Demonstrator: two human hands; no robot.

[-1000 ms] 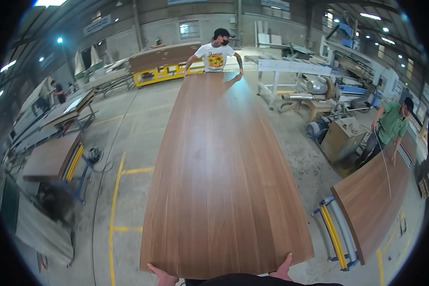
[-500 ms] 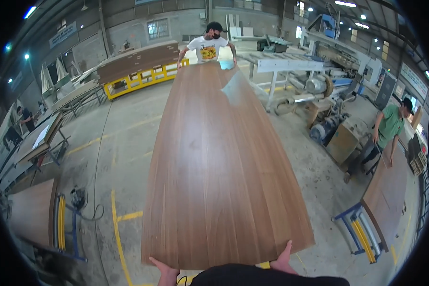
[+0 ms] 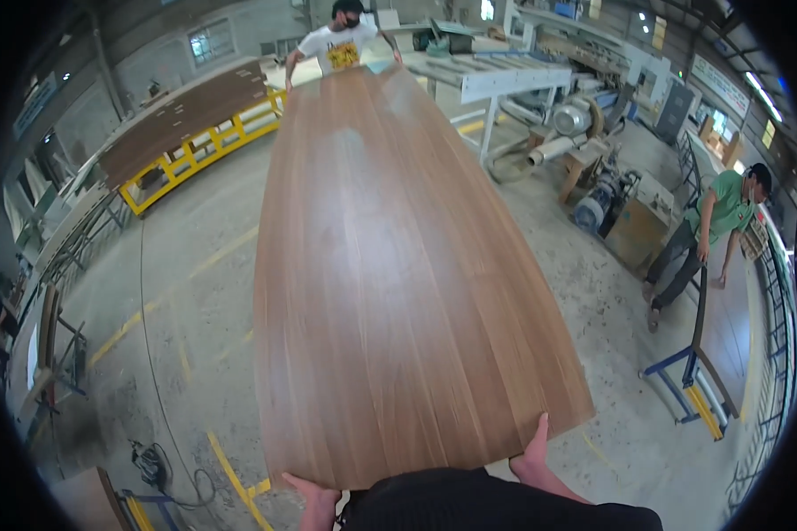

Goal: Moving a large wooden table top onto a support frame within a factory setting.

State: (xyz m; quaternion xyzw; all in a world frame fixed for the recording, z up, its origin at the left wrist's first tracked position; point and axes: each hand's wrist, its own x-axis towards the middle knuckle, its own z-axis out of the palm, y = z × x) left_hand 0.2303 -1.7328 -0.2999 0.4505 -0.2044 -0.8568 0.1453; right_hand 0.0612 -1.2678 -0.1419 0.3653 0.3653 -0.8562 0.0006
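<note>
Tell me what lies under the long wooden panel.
Under the wooden panel, only the left hand and right hand show at its near edge; the floor directly beneath is covered.

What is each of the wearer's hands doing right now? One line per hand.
Left hand: gripping the near edge of the long wooden panel.
Right hand: gripping the same edge, thumb on top.

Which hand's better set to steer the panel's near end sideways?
Probably right: the right hand shows its thumb up over the wood panel edge. The left hand sits low, mostly beneath it.
</note>
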